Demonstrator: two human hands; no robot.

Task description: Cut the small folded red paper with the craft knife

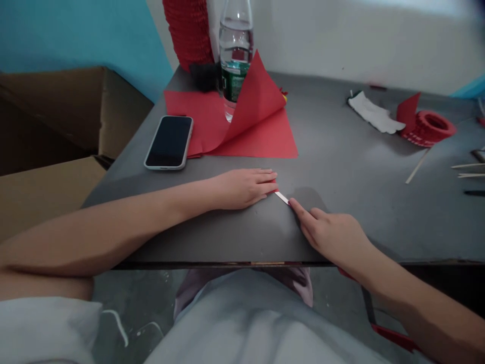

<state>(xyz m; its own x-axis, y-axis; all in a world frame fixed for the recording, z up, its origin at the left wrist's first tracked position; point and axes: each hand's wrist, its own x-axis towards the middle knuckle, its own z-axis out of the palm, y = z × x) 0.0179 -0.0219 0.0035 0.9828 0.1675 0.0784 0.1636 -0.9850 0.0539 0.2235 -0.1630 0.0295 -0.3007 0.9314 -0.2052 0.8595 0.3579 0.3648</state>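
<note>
My left hand (242, 187) lies flat, palm down, on the grey table (341, 167), its fingertips pressing a small red paper piece whose edge just shows at the fingers. A thin white strip (281, 197) sticks out from under those fingertips. My right hand (329, 230) rests on the table to the right, index finger stretched out and touching the strip's free end. Neither hand grips anything.
Red paper sheets (261, 131), one folded up, lie behind my hands around a water bottle (235, 55). A phone (169, 142) lies left of them. A white cloth (371, 114), a red ruffled ring (432, 127) and wooden sticks (417, 167) are at the right. Cardboard boxes (56, 116) stand left.
</note>
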